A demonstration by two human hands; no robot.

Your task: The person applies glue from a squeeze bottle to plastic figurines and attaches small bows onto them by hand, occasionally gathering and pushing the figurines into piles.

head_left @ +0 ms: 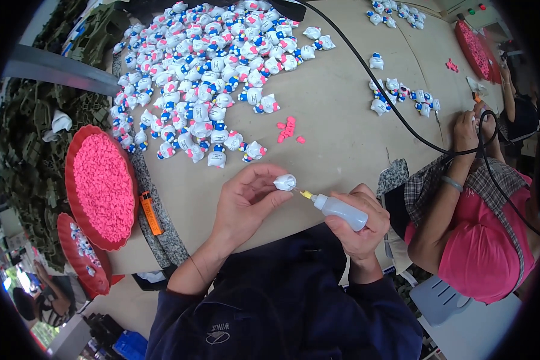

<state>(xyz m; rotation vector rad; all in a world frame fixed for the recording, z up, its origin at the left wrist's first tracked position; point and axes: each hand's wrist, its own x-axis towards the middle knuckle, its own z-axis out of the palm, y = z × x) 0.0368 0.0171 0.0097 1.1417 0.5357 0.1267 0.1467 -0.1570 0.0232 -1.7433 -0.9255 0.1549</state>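
Between the thumb and fingers of my left hand [246,201] is a small white figurine [285,182]; my grip hides part of it. My right hand [361,222] is wrapped round a translucent squeeze bottle [342,211] with a yellow-based, thin tip. That tip points left and reaches the figurine's edge; whether it touches I cannot tell. Just beyond my hands lies a little group of pink pieces [290,127]. Farther back spreads a large heap of white figurines [207,66] with blue and pink parts.
At left stand a red bowl of pink pieces [71,174] and a smaller red bowl [66,240], with an orange cutter [151,213] beside them. A black cable [372,75] crosses the table's right side. A co-worker in pink [480,258] sits at right, near more figurines [392,90].
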